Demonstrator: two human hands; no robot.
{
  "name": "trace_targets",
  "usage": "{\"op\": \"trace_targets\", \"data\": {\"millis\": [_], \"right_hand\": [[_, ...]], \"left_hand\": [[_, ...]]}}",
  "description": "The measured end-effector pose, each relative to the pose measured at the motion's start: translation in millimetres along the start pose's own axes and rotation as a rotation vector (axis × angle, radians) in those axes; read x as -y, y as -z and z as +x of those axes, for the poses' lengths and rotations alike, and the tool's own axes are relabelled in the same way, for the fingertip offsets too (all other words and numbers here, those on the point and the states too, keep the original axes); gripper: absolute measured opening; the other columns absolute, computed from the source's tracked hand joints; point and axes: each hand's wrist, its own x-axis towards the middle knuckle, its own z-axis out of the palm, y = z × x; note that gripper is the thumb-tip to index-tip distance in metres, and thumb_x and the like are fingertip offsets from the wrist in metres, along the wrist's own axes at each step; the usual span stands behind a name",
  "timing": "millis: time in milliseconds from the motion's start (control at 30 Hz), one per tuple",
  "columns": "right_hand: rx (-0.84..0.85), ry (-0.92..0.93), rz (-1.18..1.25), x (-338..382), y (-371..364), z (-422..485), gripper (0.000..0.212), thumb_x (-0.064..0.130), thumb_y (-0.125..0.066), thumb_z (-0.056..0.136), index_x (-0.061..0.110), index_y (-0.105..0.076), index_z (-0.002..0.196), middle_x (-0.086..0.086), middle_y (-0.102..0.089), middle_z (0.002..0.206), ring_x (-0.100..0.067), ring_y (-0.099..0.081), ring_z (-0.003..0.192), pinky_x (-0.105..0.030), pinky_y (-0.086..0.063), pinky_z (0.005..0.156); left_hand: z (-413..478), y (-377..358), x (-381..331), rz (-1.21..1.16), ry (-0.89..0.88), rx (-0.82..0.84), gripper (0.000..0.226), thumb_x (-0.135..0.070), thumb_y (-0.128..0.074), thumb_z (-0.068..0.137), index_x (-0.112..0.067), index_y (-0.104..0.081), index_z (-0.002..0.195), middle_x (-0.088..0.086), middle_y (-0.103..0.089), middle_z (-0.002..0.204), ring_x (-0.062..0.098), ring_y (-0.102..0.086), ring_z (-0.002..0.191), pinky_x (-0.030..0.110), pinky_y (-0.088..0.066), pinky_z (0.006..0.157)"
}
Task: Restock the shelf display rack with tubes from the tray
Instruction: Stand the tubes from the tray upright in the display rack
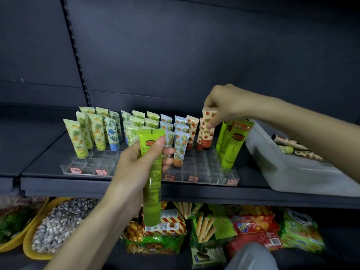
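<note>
The rack (204,172) on the shelf (48,152) is stocked at the back; its front slots are mostly bare. The right grip (224,106) pinches a strawberry tube (207,129) at the strawberry row. The left grip (136,164) wraps a green tube (153,172) before the shelf's front edge. The tray (292,172), at the shelf's right end, holds a few more.
</note>
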Motion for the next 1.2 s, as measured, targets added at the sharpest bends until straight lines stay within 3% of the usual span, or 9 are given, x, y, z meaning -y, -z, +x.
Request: {"op": "trace_targets", "data": {"millis": [167, 333, 433, 633, 767, 933, 1033, 1200], "right_hand": [[0.045, 0.022, -0.033, 5, -15, 16, 0.025, 0.03, -0.083, 0.069, 0.011, -0.067, 0.074, 0.003, -0.057, 0.061, -0.017, -0.054, 0.067, -0.027, -0.04, 0.058], [0.093, 0.013, 0.009, 2, -31, 29, 0.03, 0.025, -0.077, 0.077, 0.001, -0.071, 0.095, -0.013, -0.071, 0.091, -0.028, -0.065, 0.09, -0.032, -0.047, 0.066], [0.112, -0.001, 0.021, 1, -35, 32, 0.029, 0.022, -0.074, 0.081, 0.0, -0.07, 0.099, -0.014, -0.071, 0.097, -0.029, -0.065, 0.093, -0.033, -0.05, 0.07], [0.048, -0.015, 0.07, -1, -41, 34, 0.035, 0.024, -0.076, 0.079, -0.004, -0.069, 0.099, -0.019, -0.07, 0.096, -0.033, -0.064, 0.092, -0.03, -0.044, 0.063], [0.048, -0.027, 0.059, 1, -46, 33, 0.034, 0.026, -0.079, 0.075, -0.003, -0.068, 0.089, -0.009, -0.058, 0.071, -0.028, -0.058, 0.075, -0.027, -0.038, 0.056], [0.051, -0.01, 0.041, 4, -50, 34, 0.03, 0.028, -0.081, 0.072, 0.002, -0.065, 0.076, -0.004, -0.058, 0.07, -0.021, -0.056, 0.072, -0.026, -0.038, 0.053], [0.052, 0.005, 0.021, 5, -50, 35, 0.033, 0.028, -0.082, 0.071, 0.014, -0.054, 0.063, 0.001, -0.054, 0.066, -0.019, -0.055, 0.071, -0.024, -0.035, 0.05], [0.048, 0.003, 0.015, 3, -49, 36, 0.036, 0.027, -0.083, 0.07, 0.019, -0.049, 0.06, 0.004, -0.054, 0.068, -0.018, -0.054, 0.074, -0.023, -0.031, 0.048]], "left_hand": [[4, 8, -4, 0.035, -0.013, -0.006, 0.033, -0.033, -0.063, 0.081, -0.006, -0.066, 0.1, 0.002, -0.074, 0.081, 0.01, -0.063, 0.063, 0.023, -0.053, 0.063], [7, 16, -10, 0.012, -0.012, -0.038, 0.033, -0.034, -0.063, 0.079, -0.009, -0.066, 0.101, 0.0, -0.074, 0.078, 0.007, -0.064, 0.061, 0.019, -0.054, 0.058], [7, 19, -10, -0.002, 0.003, -0.044, 0.031, -0.032, -0.063, 0.08, -0.009, -0.065, 0.102, 0.0, -0.073, 0.077, 0.008, -0.063, 0.06, 0.02, -0.055, 0.059], [7, 21, -7, -0.011, 0.024, -0.055, 0.034, -0.034, -0.063, 0.079, -0.011, -0.066, 0.103, 0.0, -0.073, 0.08, 0.007, -0.062, 0.061, 0.024, -0.052, 0.064], [8, 21, -7, -0.018, 0.026, -0.051, 0.036, -0.035, -0.063, 0.078, -0.01, -0.066, 0.104, 0.0, -0.073, 0.08, 0.007, -0.062, 0.061, 0.023, -0.052, 0.063], [9, 22, -7, -0.029, 0.027, -0.05, 0.034, -0.032, -0.062, 0.081, -0.008, -0.065, 0.104, 0.0, -0.073, 0.077, 0.007, -0.062, 0.06, 0.019, -0.055, 0.058], [10, 24, -6, -0.042, 0.037, -0.048, 0.031, -0.03, -0.06, 0.085, -0.008, -0.065, 0.106, 0.0, -0.072, 0.077, 0.007, -0.062, 0.059, 0.018, -0.055, 0.057], [10, 26, -5, -0.036, 0.042, -0.048, 0.028, -0.031, -0.06, 0.084, -0.01, -0.065, 0.102, -0.001, -0.072, 0.077, 0.008, -0.061, 0.06, 0.021, -0.055, 0.061]]}}
